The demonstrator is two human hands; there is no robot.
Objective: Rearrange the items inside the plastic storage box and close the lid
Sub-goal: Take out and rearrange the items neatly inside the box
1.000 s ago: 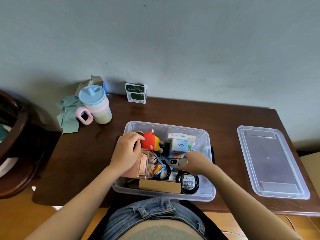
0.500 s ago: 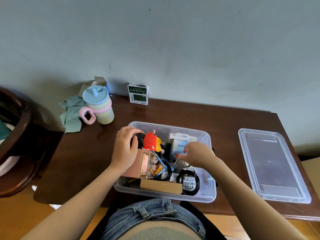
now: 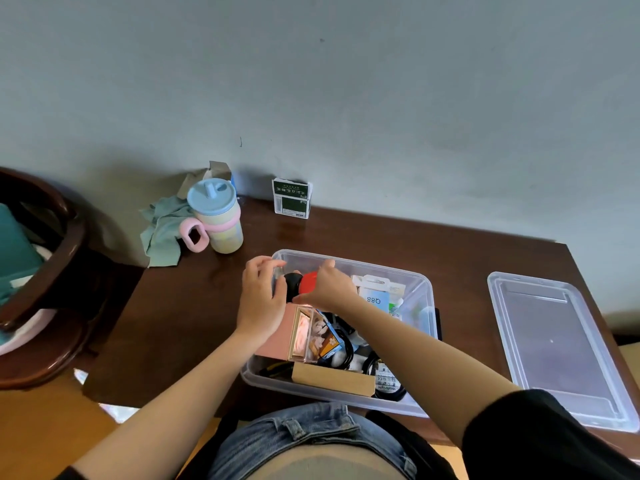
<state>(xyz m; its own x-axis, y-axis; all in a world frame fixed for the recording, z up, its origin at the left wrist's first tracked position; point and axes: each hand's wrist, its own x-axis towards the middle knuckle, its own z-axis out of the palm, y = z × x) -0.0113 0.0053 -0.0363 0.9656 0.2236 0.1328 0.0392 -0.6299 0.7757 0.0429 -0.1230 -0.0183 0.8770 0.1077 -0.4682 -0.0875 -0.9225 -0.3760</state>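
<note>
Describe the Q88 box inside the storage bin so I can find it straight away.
Start at the clear storage box on the dark wooden table, just left of its detached lid. Look toward the box's far right area, right of the right hand. The Q88 box stands there, pale blue and white, the only item printed with "Q88".

A red-and-black toy [image 3: 300, 285] is gripped by the left hand [image 3: 260, 299] and right hand [image 3: 329, 285] over the clear storage box [image 3: 420, 299]; the lid [image 3: 561, 348] is laid apart on the table [image 3: 194, 306].

"Q88" on pale-blue carton [image 3: 374, 299]
</note>
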